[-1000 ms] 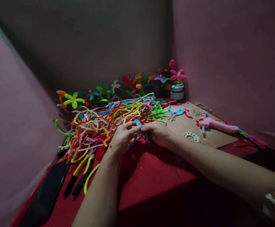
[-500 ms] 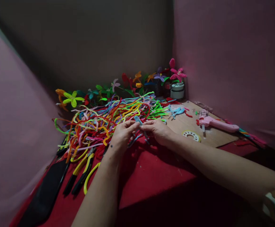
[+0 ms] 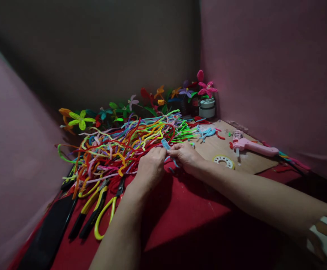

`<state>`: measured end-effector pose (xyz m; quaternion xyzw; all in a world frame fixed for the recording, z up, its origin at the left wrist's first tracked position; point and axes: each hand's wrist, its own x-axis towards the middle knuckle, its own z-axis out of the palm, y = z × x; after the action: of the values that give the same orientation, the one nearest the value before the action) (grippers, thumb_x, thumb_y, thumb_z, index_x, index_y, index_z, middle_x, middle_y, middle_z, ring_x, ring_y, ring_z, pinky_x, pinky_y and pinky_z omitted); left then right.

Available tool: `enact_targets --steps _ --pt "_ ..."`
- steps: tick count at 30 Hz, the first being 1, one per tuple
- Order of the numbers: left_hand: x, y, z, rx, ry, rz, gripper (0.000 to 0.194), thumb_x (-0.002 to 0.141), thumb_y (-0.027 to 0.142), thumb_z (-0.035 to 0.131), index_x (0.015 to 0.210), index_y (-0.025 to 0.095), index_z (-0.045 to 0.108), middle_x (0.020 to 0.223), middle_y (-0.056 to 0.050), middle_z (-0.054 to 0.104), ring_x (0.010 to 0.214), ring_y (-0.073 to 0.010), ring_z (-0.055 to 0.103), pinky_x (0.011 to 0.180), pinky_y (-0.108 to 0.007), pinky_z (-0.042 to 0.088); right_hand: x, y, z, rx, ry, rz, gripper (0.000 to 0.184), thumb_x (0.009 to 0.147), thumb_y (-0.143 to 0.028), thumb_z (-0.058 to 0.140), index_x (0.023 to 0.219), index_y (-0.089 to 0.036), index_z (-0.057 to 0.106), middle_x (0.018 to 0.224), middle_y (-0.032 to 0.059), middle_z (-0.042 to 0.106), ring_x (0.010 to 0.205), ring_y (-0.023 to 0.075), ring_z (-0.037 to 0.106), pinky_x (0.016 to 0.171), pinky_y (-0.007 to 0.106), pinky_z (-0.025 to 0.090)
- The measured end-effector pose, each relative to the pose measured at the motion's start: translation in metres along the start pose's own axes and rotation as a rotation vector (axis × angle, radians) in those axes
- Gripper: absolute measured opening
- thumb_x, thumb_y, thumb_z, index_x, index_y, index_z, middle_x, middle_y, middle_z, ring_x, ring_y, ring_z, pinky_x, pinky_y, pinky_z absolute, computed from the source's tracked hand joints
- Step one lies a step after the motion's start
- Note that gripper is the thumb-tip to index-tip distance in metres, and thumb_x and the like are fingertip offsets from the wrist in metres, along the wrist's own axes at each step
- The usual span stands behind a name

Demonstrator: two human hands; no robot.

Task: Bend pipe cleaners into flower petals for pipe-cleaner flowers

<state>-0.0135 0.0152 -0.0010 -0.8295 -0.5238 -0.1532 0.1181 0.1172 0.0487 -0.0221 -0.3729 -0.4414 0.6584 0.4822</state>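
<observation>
GRIP & CLEARANCE

L hand (image 3: 152, 165): fingers curled, tips hidden; cannot tell if gripping. Fuzzy blue pc. (image 3: 166, 144): betw. hands, protruding above R thumb & index. R hand (image 3: 182, 153): pinching blue pc. Red cloth (image 3: 187, 198): bare area betw. forearms, nearside. Board (image 3: 249, 165): near edge beyond R forearm, w/ white ring (image 3: 216, 161), then pink glue gun (image 3: 256, 146).

Left hand (image 3: 151, 164) close beside right hand (image 3: 188, 155)
</observation>
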Motion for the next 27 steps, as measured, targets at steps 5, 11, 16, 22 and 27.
enact_targets --steps 5,11,16,22,27 --pt "0.003 -0.002 -0.002 -0.283 0.097 -0.247 0.017 0.082 0.022 0.042 0.077 0.017 0.057 0.072 -0.004 0.059 0.067 -0.0156 0.052 0.056 -0.025 0.035 0.003 -0.005 -0.001 0.152 -0.034 0.009 0.023 0.064 -0.016 0.065 0.053 -0.015 0.045 0.036 -0.0078 0.040 0.027 0.0025 0.027 0.028 0.017 0.019" --pt "0.006 -0.001 0.003 -1.374 -0.242 -0.535 0.027 0.073 0.040 0.058 0.079 0.013 0.058 0.060 0.001 0.052 0.043 -0.0053 0.040 0.043 -0.019 0.029 0.004 -0.014 -0.001 0.411 -0.063 0.039 0.012 0.073 -0.009 0.057 0.065 -0.014 0.048 0.046 -0.0041 0.052 0.032 0.0048 0.040 0.029 0.016 0.025" --pt "0.007 0.006 0.007 -1.465 -0.304 -0.594 0.031 0.065 0.039 0.067 0.059 0.015 0.048 0.044 0.005 0.044 0.032 -0.0028 0.031 0.033 -0.017 0.017 0.003 -0.011 -0.001 0.336 -0.061 0.043 0.016 0.071 -0.012 0.061 0.062 -0.014 0.049 0.042 -0.0048 0.049 0.029 0.0044 0.038 0.028 0.016 0.022" --pt "0.010 0.011 0.010 -1.480 -0.422 -0.773 0.035 0.061 0.038 0.069 0.054 0.016 0.043 0.039 0.007 0.039 0.029 -0.0018 0.023 0.028 -0.015 0.012 -0.001 -0.008 -0.001 0.259 -0.050 -0.046 0.030 0.063 -0.025 0.071 0.056 -0.015 0.044 0.037 -0.0078 0.043 0.029 0.0026 0.032 0.030 0.016 0.022" --pt "0.006 0.010 0.009 -1.579 -0.397 -0.721 0.033 0.063 0.036 0.069 0.058 0.015 0.044 0.045 0.006 0.044 0.031 -0.0012 0.028 0.027 -0.013 0.015 0.003 -0.010 -0.003 0.305 -0.082 0.033 0.019 0.070 -0.016 0.062 0.060 -0.015 0.046 0.039 -0.0073 0.043 0.029 0.0036 0.030 0.030 0.018 0.018"
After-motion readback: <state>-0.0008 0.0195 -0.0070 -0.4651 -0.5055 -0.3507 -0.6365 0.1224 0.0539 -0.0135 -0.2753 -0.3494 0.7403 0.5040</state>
